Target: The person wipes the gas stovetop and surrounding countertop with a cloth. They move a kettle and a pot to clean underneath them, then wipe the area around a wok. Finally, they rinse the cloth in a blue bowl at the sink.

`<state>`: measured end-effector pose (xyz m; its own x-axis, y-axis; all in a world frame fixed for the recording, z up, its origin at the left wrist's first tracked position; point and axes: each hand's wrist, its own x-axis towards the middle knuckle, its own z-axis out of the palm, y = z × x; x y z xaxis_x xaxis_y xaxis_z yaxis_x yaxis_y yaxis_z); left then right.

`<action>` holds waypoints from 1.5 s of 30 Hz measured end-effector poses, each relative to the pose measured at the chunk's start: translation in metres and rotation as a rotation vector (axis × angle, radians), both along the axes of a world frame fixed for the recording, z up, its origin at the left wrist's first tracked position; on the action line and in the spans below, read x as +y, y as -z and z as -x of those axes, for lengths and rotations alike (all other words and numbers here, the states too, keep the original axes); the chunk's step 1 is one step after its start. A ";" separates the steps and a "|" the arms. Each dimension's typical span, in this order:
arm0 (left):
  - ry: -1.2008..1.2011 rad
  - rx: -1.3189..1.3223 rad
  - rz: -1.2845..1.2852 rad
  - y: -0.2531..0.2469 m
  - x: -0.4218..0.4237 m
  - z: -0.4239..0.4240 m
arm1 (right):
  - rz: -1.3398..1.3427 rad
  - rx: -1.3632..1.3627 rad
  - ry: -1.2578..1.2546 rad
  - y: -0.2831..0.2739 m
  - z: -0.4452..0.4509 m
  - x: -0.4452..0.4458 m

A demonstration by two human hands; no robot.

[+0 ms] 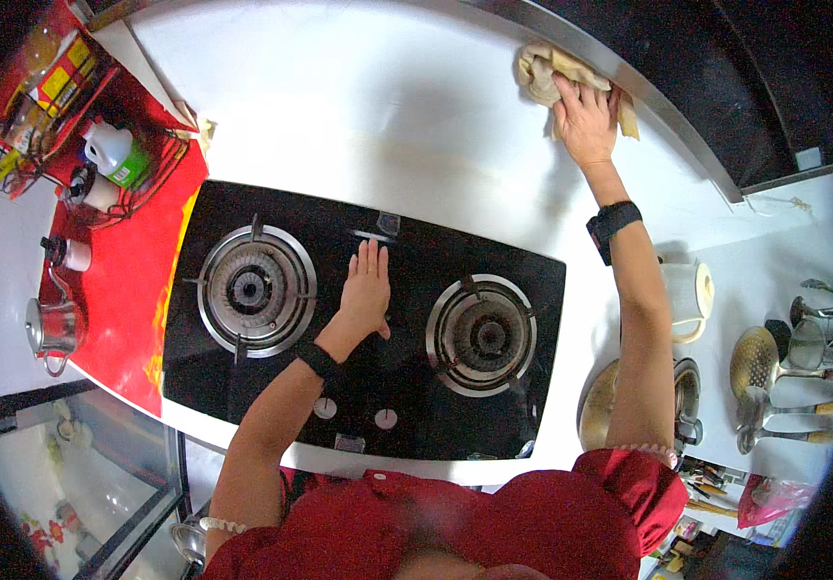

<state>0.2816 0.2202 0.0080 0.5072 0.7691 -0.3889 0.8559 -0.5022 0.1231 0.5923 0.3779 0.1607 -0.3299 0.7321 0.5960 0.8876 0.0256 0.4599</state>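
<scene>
My right hand (586, 119) is stretched up to the white wall (344, 94) and presses a crumpled yellowish cloth (543, 65) against it. The cloth lies just below the metal edge of a dark range hood (692, 152). Some of the fingertips are hidden in its folds. My left hand (366, 288) is spread flat over the black glass gas hob (395, 348), palm down and holding nothing. It is between the left burner (250, 290) and the right burner (489, 335). Both burners carry metal pan supports and no pot.
On the red counter covering at left are a steel oil pot (54, 330), a small jar (68, 254) and a wire rack (159, 170) with bottles. At right stand a cream jug (685, 297) and metal pans (598, 406); ladles and skimmers (753, 362) hang on the wall.
</scene>
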 end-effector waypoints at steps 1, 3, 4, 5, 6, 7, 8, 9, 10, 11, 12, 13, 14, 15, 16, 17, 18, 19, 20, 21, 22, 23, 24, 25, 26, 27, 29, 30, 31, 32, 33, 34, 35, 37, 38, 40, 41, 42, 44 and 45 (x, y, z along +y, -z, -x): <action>-0.006 -0.003 -0.021 0.004 -0.002 0.001 | 0.019 0.014 -0.014 0.006 0.002 0.003; -0.021 -0.012 -0.065 0.013 -0.005 0.002 | 0.126 -0.119 -0.078 0.026 0.004 0.003; -0.017 -0.005 -0.060 0.012 -0.005 0.003 | 0.174 -0.180 -0.117 0.039 0.005 0.004; -0.013 0.001 -0.055 0.011 -0.005 0.003 | 0.220 -0.243 -0.155 0.054 0.006 0.005; -0.004 0.004 -0.052 0.010 -0.004 0.002 | 0.203 -0.217 -0.214 0.071 0.003 0.004; -0.002 0.009 -0.059 0.009 -0.003 0.000 | 0.239 -0.165 -0.241 0.089 0.003 0.004; 0.001 0.014 -0.067 0.009 -0.002 0.000 | 0.274 -0.111 -0.266 0.107 0.002 0.002; 0.000 0.021 -0.069 0.010 -0.003 0.002 | 0.315 -0.055 -0.296 0.119 0.005 0.000; -0.014 0.019 -0.064 0.011 -0.005 0.006 | 0.543 0.341 -0.184 0.114 0.030 -0.006; -0.027 0.018 -0.058 0.012 -0.007 0.010 | 0.769 0.736 -0.058 0.109 0.055 -0.012; 0.012 -0.023 -0.070 0.007 -0.004 0.002 | 0.529 -0.131 -0.133 0.128 0.020 -0.016; 0.010 -0.037 -0.070 0.005 -0.004 0.003 | 0.630 0.087 -0.092 0.119 0.027 -0.015; -0.005 -0.026 -0.058 0.004 -0.004 0.005 | 0.726 0.308 -0.050 0.110 0.036 -0.014; -0.014 -0.017 -0.047 0.003 -0.003 0.004 | 0.814 0.530 0.000 0.100 0.039 -0.015; -0.023 -0.009 -0.036 0.002 -0.002 0.004 | 0.672 0.354 -0.072 0.095 0.033 -0.013; -0.020 -0.009 -0.042 0.002 -0.002 0.004 | 0.528 0.178 -0.141 0.091 0.022 -0.008; -0.006 -0.017 -0.050 0.003 0.000 0.000 | 0.382 -0.003 -0.194 0.083 0.010 -0.008; -0.010 -0.014 -0.050 0.004 0.000 0.000 | 0.282 -0.151 -0.135 0.060 0.012 -0.008; -0.027 -0.017 -0.035 0.002 0.000 0.004 | 0.228 -0.303 -0.078 0.032 0.026 -0.009; -0.023 -0.008 -0.030 0.002 -0.001 0.004 | 0.174 -0.460 -0.009 0.005 0.038 -0.010; -0.019 0.000 -0.029 0.003 -0.001 0.003 | 0.137 -0.336 -0.021 -0.006 0.037 -0.005; -0.016 0.008 -0.027 0.003 0.000 0.001 | 0.099 -0.212 -0.035 -0.018 0.037 -0.001; -0.007 0.034 -0.009 0.003 0.001 -0.001 | 0.262 -0.011 0.100 -0.038 0.056 -0.007; -0.011 0.035 -0.005 0.002 0.001 -0.001 | 0.175 -0.011 0.024 -0.034 0.058 0.000; -0.017 0.035 -0.002 0.002 0.001 0.000 | 0.088 -0.011 -0.052 -0.028 0.060 0.009; -0.018 0.035 0.004 0.001 0.000 0.001 | 0.004 -0.011 -0.124 -0.020 0.060 0.014; -0.005 0.020 -0.006 -0.004 0.000 0.000 | -0.006 -0.063 -0.135 -0.007 0.063 0.020; -0.004 0.015 -0.008 -0.005 -0.002 0.001 | -0.008 -0.086 -0.147 0.002 0.066 0.024; -0.010 0.017 -0.003 -0.004 -0.003 0.003 | -0.011 -0.109 -0.159 0.012 0.070 0.027; -0.016 0.018 0.002 -0.003 -0.004 0.005 | 0.012 -0.082 -0.256 0.027 0.073 0.031; -0.026 0.015 0.004 -0.003 -0.004 0.007 | 0.044 -0.101 -0.285 0.037 0.080 0.030; -0.019 0.024 -0.003 -0.002 -0.004 0.007 | 0.104 -0.132 -0.262 0.047 0.078 0.031; -0.013 0.033 -0.009 -0.001 -0.003 0.005 | 0.164 -0.163 -0.239 0.059 0.074 0.033; -0.004 0.044 -0.005 0.001 -0.004 0.004 | 0.224 -0.191 -0.330 0.094 0.074 0.031; -0.002 0.041 0.002 0.001 -0.005 0.004 | 0.252 -0.205 -0.373 0.116 0.072 0.030; -0.006 0.040 -0.003 0.002 -0.004 0.005 | 0.583 0.061 -0.185 0.129 0.094 0.025; -0.017 0.034 0.001 0.003 -0.003 0.009 | 0.728 0.162 -0.054 0.133 0.101 0.023; -0.017 0.010 0.002 0.001 -0.001 0.007 | 0.771 0.346 -0.091 0.130 0.102 0.021; -0.037 -0.028 -0.001 0.001 -0.003 0.011 | 0.839 0.721 -0.156 0.123 0.099 0.023; -0.039 -0.005 0.018 -0.003 -0.003 0.010 | 0.707 0.502 -0.148 0.119 0.087 0.026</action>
<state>0.2713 0.2172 0.0108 0.4792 0.7811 -0.4004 0.8740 -0.4666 0.1357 0.5055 0.4041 0.0420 -0.2715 0.9550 0.1194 0.9457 0.2877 -0.1514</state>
